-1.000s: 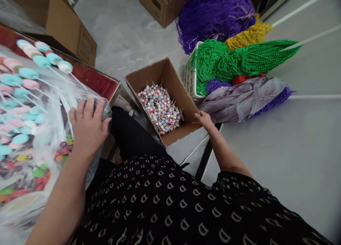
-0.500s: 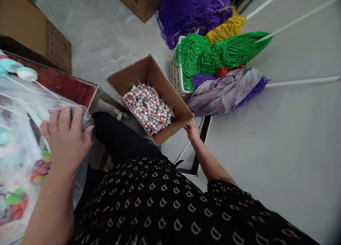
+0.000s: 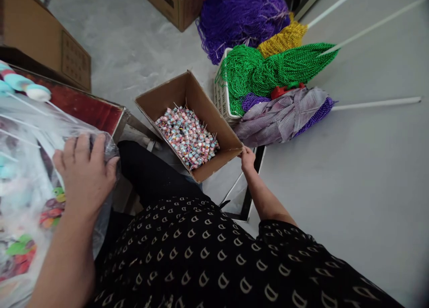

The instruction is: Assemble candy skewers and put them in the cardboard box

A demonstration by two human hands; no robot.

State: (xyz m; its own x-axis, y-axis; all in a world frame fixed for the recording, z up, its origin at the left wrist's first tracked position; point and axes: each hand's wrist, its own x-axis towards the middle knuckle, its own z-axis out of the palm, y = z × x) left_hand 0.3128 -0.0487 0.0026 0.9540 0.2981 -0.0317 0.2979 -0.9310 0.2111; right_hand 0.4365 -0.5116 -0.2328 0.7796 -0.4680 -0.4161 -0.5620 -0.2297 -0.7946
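Left hand [image 3: 85,174], near left: fingers curled and close together, pinching the bunched neck of a clear plastic bag [image 3: 110,149] of pastel lollipops on white sticks [image 3: 13,82]; the grip appears to keep the bag's mouth gathered. Right hand [image 3: 248,159]: fingertips together on the near corner of an open brown cardboard box [image 3: 197,102], seemingly steadying it; box centre, holding a heap of small pink-and-blue wrapped candies on sticks [image 3: 186,138]. Far right: coiled green bead necklaces [image 3: 278,71]
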